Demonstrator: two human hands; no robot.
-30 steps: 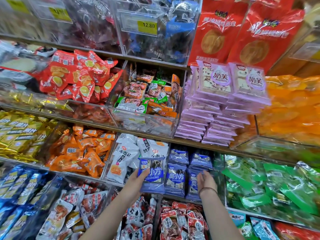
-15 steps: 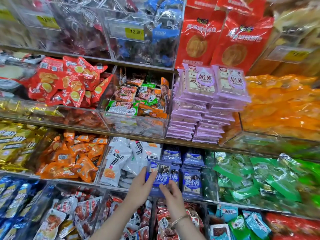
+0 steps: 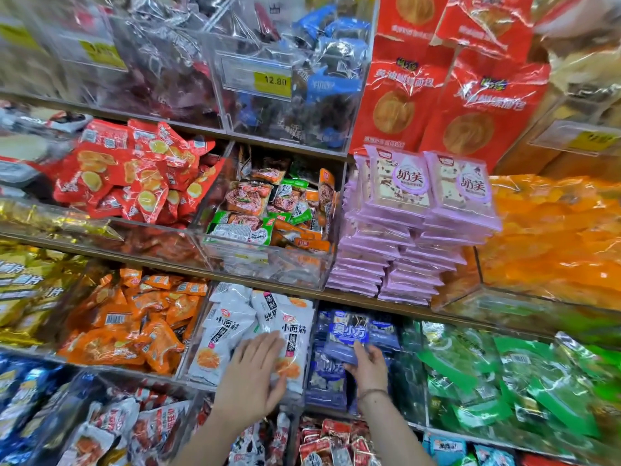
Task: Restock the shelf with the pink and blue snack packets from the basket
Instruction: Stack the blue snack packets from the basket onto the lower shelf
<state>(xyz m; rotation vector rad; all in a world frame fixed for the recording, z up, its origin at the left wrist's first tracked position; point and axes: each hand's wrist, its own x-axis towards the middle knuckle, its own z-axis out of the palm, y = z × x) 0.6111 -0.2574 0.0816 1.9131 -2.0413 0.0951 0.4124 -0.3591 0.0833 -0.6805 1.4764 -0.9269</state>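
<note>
A blue snack packet (image 3: 349, 331) lies tilted on top of the other blue packets (image 3: 327, 378) in a clear shelf bin. My right hand (image 3: 368, 366) holds it from below, fingers curled under its lower edge. My left hand (image 3: 257, 375) is spread flat, fingers straight, in front of the white packets (image 3: 232, 326) in the bin to the left. Two stacks of pink packets (image 3: 403, 237) stand on the shelf above. The basket is out of view.
Clear bins line the shelves: orange packets (image 3: 134, 317) at the left, green packets (image 3: 504, 375) at the right, red packets (image 3: 134, 173) and mixed packets (image 3: 268, 210) above. Large red bags (image 3: 453, 79) stand top right. A yellow price tag (image 3: 273, 81) reads 12.80.
The blue packet passed from my left hand to my right and moved right, up onto the blue stack. My left hand let go and opened over the white packets.
</note>
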